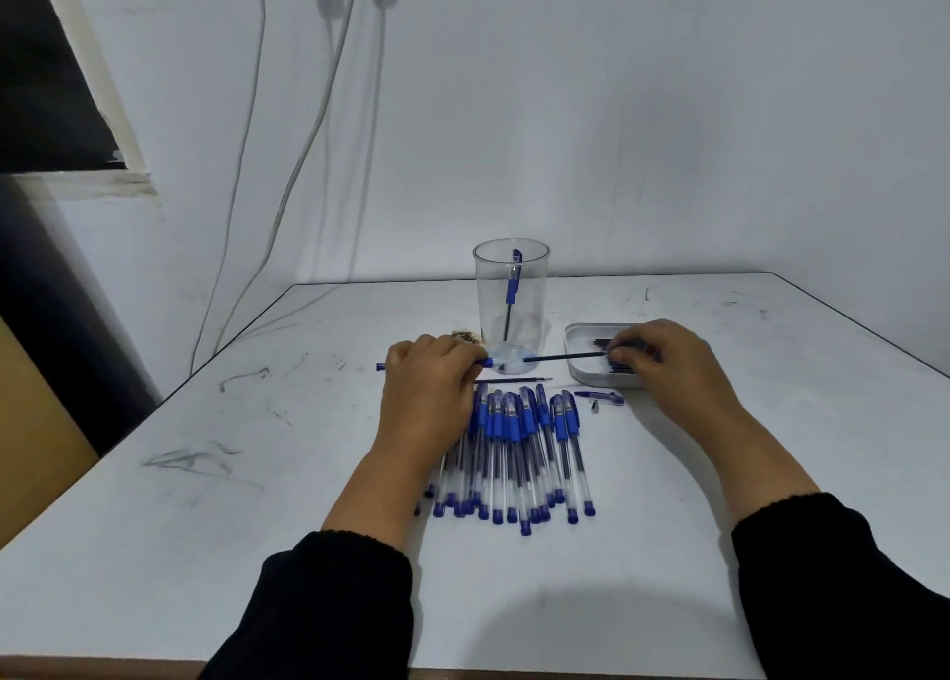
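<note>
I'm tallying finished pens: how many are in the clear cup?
1. A blue pen stands leaning inside the clear cup at the back of the table; the cup is see-through, so none seems hidden.

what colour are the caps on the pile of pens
Blue caps on clear-barrelled pens, seen in the head view.
</note>
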`<state>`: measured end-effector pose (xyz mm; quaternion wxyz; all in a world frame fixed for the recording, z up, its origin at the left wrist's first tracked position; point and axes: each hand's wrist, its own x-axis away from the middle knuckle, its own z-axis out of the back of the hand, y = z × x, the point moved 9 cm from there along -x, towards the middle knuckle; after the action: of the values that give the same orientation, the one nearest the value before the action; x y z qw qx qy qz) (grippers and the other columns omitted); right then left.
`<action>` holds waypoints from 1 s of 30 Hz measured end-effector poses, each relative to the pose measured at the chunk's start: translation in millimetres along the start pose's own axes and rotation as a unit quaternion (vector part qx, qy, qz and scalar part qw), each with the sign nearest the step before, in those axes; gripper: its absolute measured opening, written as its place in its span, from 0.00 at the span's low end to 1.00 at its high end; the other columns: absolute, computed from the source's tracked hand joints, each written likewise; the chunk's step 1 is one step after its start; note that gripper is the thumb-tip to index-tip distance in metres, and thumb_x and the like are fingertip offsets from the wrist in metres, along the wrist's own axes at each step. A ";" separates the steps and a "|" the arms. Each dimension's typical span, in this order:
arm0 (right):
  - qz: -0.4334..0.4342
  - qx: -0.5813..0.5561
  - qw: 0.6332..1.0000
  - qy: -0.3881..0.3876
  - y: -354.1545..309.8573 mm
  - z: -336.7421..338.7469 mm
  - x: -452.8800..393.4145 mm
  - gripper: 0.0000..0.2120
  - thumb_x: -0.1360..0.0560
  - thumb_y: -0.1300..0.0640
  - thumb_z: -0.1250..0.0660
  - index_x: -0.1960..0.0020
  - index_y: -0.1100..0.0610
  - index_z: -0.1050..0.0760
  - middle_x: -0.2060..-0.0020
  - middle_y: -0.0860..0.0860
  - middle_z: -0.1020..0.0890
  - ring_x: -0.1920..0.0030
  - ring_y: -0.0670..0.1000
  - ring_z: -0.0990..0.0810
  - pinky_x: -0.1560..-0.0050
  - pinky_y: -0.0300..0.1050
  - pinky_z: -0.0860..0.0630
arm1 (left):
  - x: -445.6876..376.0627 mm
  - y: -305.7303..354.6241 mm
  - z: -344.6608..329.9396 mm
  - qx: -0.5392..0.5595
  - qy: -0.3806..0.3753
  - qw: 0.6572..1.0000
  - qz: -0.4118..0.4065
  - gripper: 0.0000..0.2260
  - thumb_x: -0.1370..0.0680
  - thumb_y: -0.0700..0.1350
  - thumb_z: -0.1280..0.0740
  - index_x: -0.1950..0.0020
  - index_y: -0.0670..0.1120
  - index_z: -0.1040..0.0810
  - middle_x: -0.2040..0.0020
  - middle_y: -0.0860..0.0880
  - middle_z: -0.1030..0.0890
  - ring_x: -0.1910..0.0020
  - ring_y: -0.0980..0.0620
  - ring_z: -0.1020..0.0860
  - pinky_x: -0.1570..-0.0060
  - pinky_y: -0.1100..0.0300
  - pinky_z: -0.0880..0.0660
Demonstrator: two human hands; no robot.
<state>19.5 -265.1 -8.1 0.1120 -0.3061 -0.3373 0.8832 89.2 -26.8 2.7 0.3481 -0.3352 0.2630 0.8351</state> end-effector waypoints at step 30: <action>-0.066 0.276 0.953 -0.105 -12.5 -78.1 -21.9 0.09 0.26 0.45 0.32 0.47 0.41 0.18 0.27 0.49 0.35 0.29 0.56 0.43 0.33 0.55 0.44 | -1.8 -12.0 3.4 -0.014 0.036 0.998 0.055 0.08 0.27 0.37 0.30 0.51 0.47 0.18 0.58 0.50 0.18 0.58 0.46 0.23 0.49 0.50 0.36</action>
<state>84.7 -223.5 -35.3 0.2137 -0.1456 -0.1094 0.9598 98.0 -17.8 3.7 0.2870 -0.3551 0.2819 0.8439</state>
